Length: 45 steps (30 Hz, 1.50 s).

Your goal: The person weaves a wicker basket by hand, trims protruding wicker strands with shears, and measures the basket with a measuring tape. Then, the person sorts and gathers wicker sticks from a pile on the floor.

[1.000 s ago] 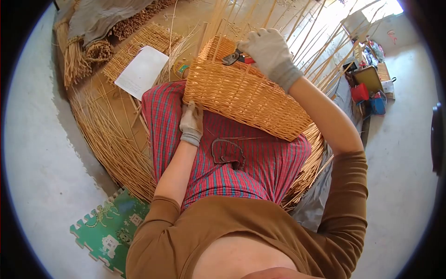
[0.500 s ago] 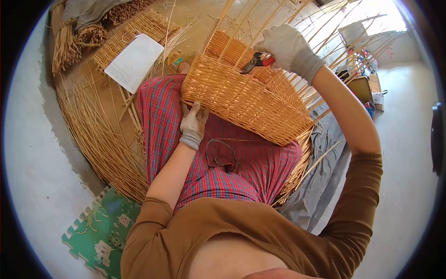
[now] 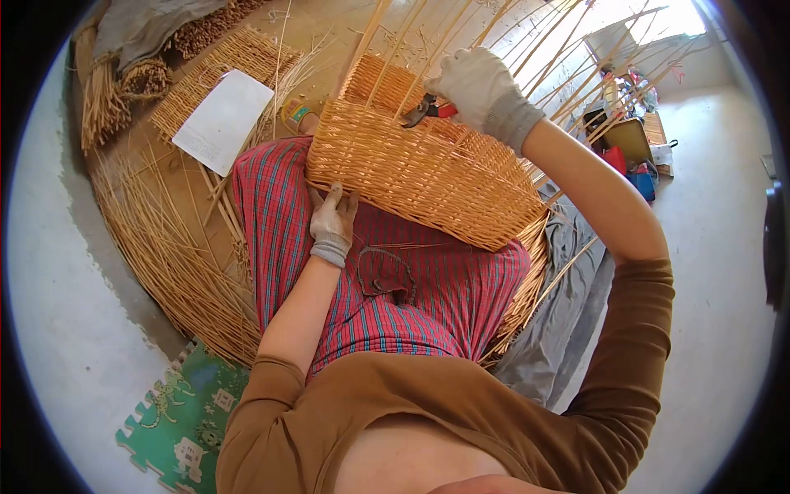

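Note:
A woven wicker basket (image 3: 420,169) rests tilted on my lap, over red checked cloth (image 3: 395,313). Long uncut stakes (image 3: 385,70) stand up from its rim. My left hand (image 3: 332,218), in a pale work glove, grips the basket's lower edge near its left corner; its thumb is on the near side and the other fingers are partly hidden. My gloved right hand (image 3: 477,86) is closed round red-handled pruning shears (image 3: 429,110). The shears' dark blades lie at the basket's upper rim, close to the stakes. Whether they touch a stake I cannot tell.
Loose wicker rods (image 3: 173,255) spread over the floor at left. A white sheet (image 3: 224,122) lies on a woven panel (image 3: 247,62). Tied bundles (image 3: 103,107) stand at the upper left. A green foam mat (image 3: 185,420) is at lower left, grey cloth (image 3: 551,305) at right.
The whole view has shifted slightly, so basket and hands appear a little further left. My right hand and the shears have moved slightly left along the rim; my left hand keeps its hold.

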Each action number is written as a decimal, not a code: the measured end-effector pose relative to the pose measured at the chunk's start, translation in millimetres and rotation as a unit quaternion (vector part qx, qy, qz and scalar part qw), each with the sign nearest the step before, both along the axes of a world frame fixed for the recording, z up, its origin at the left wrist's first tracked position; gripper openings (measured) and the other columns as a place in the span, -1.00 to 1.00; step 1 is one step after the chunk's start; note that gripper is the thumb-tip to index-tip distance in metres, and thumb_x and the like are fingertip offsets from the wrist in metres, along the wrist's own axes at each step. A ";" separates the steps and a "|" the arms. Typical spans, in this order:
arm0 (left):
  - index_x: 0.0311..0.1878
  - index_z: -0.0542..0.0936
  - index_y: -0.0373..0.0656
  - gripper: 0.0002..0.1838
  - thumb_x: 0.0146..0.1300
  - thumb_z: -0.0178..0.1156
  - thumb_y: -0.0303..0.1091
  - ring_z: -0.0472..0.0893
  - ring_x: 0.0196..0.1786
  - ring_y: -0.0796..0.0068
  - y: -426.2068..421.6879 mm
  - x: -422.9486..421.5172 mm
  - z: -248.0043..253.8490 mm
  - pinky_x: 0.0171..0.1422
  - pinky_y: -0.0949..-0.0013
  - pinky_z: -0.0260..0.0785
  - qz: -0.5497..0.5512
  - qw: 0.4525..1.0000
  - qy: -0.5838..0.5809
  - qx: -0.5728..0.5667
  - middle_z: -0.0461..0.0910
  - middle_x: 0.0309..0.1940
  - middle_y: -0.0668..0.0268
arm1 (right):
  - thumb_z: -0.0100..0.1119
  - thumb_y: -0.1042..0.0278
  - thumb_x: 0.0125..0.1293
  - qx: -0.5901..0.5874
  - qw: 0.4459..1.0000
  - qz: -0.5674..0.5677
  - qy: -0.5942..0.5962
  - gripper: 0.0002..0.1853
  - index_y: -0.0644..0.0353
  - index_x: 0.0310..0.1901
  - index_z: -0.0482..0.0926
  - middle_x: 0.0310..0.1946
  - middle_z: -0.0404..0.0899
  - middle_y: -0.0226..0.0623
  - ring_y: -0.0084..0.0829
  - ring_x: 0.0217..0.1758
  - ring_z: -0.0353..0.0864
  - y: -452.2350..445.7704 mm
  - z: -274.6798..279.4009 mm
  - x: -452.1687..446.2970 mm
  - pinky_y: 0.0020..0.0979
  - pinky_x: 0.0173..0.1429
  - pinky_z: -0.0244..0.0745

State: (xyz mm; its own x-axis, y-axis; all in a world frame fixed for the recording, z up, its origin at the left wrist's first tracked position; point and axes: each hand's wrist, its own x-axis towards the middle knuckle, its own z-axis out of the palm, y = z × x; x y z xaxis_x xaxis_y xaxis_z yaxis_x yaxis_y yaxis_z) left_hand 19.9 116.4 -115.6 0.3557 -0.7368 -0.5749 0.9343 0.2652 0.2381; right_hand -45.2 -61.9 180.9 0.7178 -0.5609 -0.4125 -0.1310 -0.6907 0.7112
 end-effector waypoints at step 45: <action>0.02 0.63 -0.02 -0.82 0.41 0.14 -0.40 0.67 -0.14 0.20 -132.8 23.2 53.0 -0.04 0.29 0.50 -0.161 0.634 -0.751 -0.087 0.65 -0.14 0.21 | 0.27 0.29 0.31 0.010 0.996 -0.069 -0.061 -0.65 -0.15 0.14 0.63 -0.13 0.59 -0.31 -0.37 0.05 0.63 5.2 5.4 -67.6 -0.30 0.07 0.60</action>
